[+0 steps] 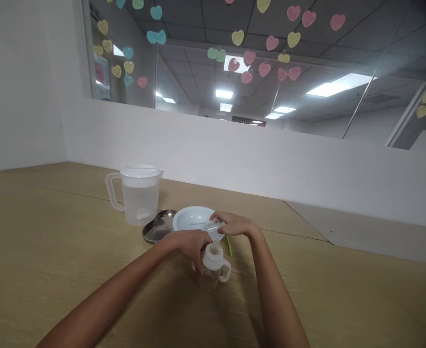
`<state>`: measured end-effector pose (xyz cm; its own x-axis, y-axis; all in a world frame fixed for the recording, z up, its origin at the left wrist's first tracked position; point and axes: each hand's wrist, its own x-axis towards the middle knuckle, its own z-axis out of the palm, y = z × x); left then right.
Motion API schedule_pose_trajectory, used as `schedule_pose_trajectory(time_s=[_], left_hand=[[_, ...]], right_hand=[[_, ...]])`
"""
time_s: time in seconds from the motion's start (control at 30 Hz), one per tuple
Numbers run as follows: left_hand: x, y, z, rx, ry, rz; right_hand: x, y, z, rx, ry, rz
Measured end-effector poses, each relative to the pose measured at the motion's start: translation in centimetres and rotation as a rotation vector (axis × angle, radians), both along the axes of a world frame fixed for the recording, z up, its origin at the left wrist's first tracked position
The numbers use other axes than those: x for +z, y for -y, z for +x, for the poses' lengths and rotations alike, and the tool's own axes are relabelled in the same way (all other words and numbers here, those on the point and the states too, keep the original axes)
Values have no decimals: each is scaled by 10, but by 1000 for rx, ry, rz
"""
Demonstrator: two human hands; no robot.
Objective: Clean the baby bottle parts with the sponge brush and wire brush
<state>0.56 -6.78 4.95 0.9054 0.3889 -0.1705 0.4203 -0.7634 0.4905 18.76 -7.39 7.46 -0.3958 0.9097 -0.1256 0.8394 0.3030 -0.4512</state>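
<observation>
My left hand [193, 245] is wrapped round the near side of a baby bottle [213, 261] with a white collar, a clear nipple and a handle on its right. The bottle stands upright near the table's middle. Just above the nipple, my right hand [233, 224] holds a clear cap [213, 229] between its fingers. Behind the hands lies a white bowl [188, 215], partly covered by them. A green stick-like item [228, 245] sticks out below my right hand.
A lidded plastic pitcher [140, 195] holding clear liquid stands at the back left. Beside it is a kidney-shaped metal tray [160, 227]. The wooden table [71, 241] meets a white wall, with a window carrying heart-shaped notes above.
</observation>
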Motion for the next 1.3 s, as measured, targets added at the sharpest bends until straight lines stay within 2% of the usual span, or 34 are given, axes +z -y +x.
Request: schedule_pose_trajectory(time_s=[0.23,0.47,0.87,1.03,1.2,1.3], left_hand=[[-2,-1,1,19,-18,-5],[2,2,1,17,-32,-4],[-2,-1,1,4,-23,-34],[-1,-1,1,-13,0,-13],[0,0,1,4,-7,-9],[1,0,1,23,-36,-38]], right_hand=[[-14,-11,-5,-4,39,-50],[-21,-18,-6,-8,72,-72],[-29,-24,-20,18,119,-97],[-17,-15,-14,-15,94,-42],[10,9,-6,-64,51,37],[25,28,-10,-53,31,-4]])
